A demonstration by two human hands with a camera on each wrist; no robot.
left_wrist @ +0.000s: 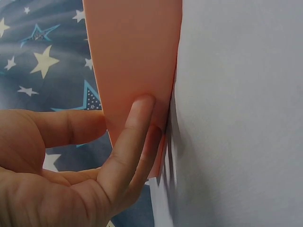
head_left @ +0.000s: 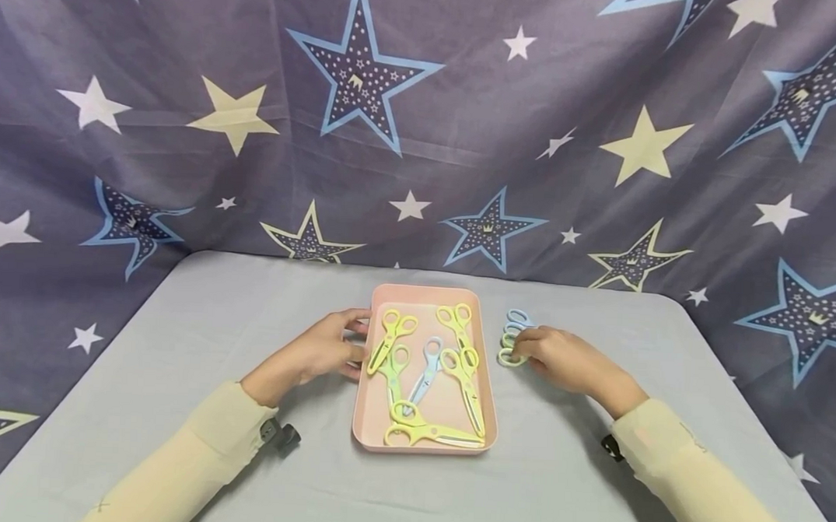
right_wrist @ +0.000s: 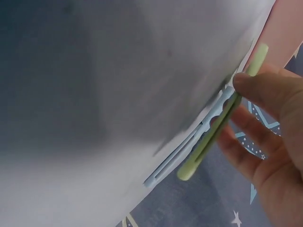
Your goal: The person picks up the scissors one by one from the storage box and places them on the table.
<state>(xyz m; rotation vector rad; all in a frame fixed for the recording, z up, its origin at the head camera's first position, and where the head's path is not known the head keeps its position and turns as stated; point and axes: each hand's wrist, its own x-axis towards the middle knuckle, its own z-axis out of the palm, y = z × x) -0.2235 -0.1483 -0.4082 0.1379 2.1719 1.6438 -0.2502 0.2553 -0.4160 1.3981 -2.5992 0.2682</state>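
Note:
My right hand (head_left: 561, 359) pinches a pair of green scissors (right_wrist: 201, 153) between thumb and fingers, to the right of the tray. Close beside them, a pair of blue scissors (head_left: 518, 318) lies on the table, its blades partly hidden by the hand. In the right wrist view the green pair stands off from the blue one. A pink tray (head_left: 361, 430) holds several scissors: yellow ones such as the front pair (head_left: 418, 430), a green pair (head_left: 394, 373) and a blue pair (head_left: 427, 374). At its left side, my left hand (head_left: 322, 346) touches the outer wall with its fingers, thumb at the rim.
A grey cloth-covered table (head_left: 408, 494) lies under everything. Behind it hangs a dark curtain (head_left: 422, 160) with a star pattern. Both sleeves (head_left: 192, 454) reach in from the front, and each wrist carries a small dark device (head_left: 280, 436).

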